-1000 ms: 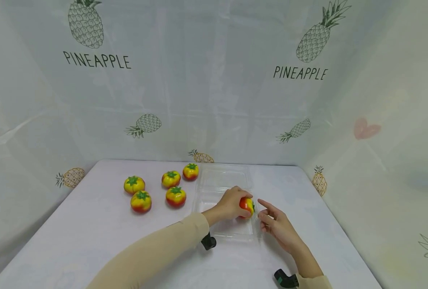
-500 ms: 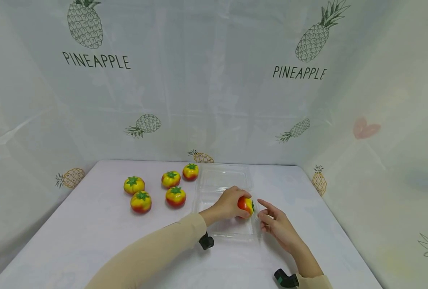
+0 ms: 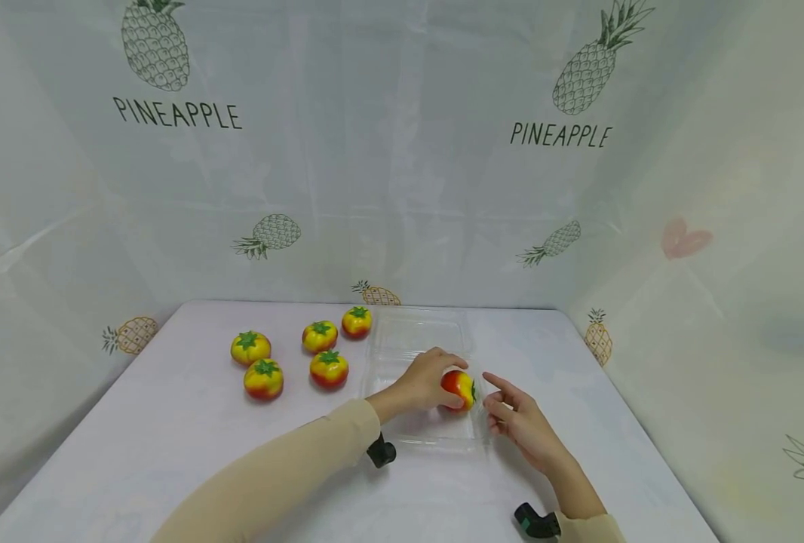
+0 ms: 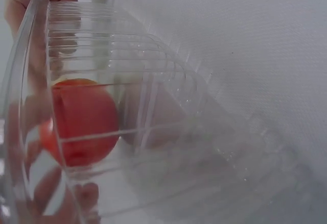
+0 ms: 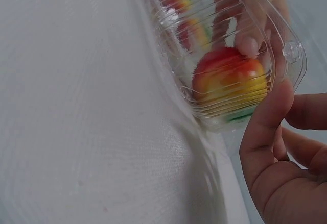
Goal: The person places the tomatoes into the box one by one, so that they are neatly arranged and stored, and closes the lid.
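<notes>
In the head view, my left hand (image 3: 424,385) reaches into a clear plastic clamshell box (image 3: 412,434) and holds a red-and-yellow toy persimmon (image 3: 458,390) at its right side. Thumb and fingers lie on either side of the persimmon, whose green leaf top faces right. Through the box wall, the right wrist view shows a left fingertip (image 5: 248,46) on the persimmon (image 5: 230,78). My right hand (image 3: 520,426) is at the box's right edge, fingers partly bent, holding nothing visible. Its fingertips meet or nearly meet the rim (image 5: 302,66); exact contact is unclear.
Several more toy persimmons (image 3: 263,379) stand on the white table (image 3: 137,445), left of the box. The box's lid (image 3: 421,329) lies open toward the back. A pineapple-print curtain (image 3: 388,151) hangs behind the table. Black wrist cameras (image 3: 536,521) sit at both sleeves.
My left hand has shifted slightly left, and more of the persimmon shows between its thumb and fingers. My right hand has stayed at the box's right edge.
</notes>
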Available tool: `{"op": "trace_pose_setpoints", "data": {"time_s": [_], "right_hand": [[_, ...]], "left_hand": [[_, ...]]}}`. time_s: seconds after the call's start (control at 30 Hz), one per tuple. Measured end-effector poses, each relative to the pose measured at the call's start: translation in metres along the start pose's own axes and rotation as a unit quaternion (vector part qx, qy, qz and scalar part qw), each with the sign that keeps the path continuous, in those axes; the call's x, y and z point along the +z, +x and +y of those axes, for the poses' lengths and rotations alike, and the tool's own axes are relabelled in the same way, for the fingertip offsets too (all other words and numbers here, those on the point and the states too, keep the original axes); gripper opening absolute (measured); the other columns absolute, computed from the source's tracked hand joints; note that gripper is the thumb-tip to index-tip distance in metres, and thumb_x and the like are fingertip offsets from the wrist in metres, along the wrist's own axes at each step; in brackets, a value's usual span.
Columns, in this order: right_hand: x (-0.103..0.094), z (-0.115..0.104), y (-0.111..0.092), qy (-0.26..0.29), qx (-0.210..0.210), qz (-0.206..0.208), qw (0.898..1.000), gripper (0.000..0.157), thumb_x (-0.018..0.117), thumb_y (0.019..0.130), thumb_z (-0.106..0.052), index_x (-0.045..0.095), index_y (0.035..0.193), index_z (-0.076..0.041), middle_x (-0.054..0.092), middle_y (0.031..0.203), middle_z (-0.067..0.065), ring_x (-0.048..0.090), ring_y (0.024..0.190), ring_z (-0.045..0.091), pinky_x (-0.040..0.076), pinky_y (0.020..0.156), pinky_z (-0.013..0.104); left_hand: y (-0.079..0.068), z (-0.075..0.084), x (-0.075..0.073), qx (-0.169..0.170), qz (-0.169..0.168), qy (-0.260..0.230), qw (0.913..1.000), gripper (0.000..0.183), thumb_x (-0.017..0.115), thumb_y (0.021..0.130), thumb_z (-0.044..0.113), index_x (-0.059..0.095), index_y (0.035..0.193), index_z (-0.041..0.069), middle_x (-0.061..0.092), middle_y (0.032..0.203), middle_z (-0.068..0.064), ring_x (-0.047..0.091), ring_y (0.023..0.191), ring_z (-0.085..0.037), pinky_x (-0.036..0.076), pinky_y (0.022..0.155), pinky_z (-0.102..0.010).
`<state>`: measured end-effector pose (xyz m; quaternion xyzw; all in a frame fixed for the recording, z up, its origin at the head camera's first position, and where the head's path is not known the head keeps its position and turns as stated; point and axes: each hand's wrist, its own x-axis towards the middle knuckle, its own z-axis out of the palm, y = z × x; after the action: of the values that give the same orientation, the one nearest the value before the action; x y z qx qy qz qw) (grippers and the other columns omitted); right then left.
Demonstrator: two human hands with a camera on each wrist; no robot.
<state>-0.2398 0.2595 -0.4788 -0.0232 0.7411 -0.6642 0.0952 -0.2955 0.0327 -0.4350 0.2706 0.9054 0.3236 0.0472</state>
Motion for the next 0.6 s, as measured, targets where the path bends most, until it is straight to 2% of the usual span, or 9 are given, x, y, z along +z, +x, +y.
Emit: {"op": "trace_pose_setpoints", "data": {"time_s": [0.33, 0.43, 0.6], "right_hand": [[0.001, -0.001, 0.0, -0.006, 0.001, 0.003, 1.0, 0.059, 0.059, 0.109, -0.012, 0.039, 0.164, -0.012, 0.052, 0.113, 0.013, 0.057, 0.082, 0.018, 0.055, 0.072, 0.021], [0.001, -0.002, 0.0, -0.007, 0.003, 0.005, 1.0, 0.058, 0.059, 0.109, -0.012, 0.039, 0.164, -0.012, 0.052, 0.114, 0.014, 0.057, 0.081, 0.018, 0.055, 0.072, 0.02], [0.002, -0.003, -0.001, -0.006, 0.007, 0.008, 1.0, 0.059, 0.059, 0.108, -0.012, 0.039, 0.164, -0.012, 0.052, 0.114, 0.014, 0.057, 0.081, 0.018, 0.055, 0.072, 0.02]], "left_hand": [[-0.007, -0.003, -0.011, -0.006, -0.007, -0.019, 0.9998, 0.061, 0.09, 0.087, 0.029, 0.066, 0.142, 0.022, 0.06, 0.142, -0.008, 0.054, 0.13, -0.025, 0.05, 0.113, -0.045], [-0.013, -0.005, -0.021, -0.004, -0.011, -0.034, 0.9994, 0.061, 0.089, 0.088, 0.029, 0.064, 0.145, 0.022, 0.058, 0.145, -0.008, 0.054, 0.133, -0.026, 0.049, 0.114, -0.049], [-0.028, -0.013, -0.047, -0.003, -0.007, -0.053, 0.9986, 0.061, 0.087, 0.09, 0.029, 0.063, 0.146, 0.026, 0.056, 0.148, -0.007, 0.054, 0.136, -0.03, 0.05, 0.112, -0.052]]}}
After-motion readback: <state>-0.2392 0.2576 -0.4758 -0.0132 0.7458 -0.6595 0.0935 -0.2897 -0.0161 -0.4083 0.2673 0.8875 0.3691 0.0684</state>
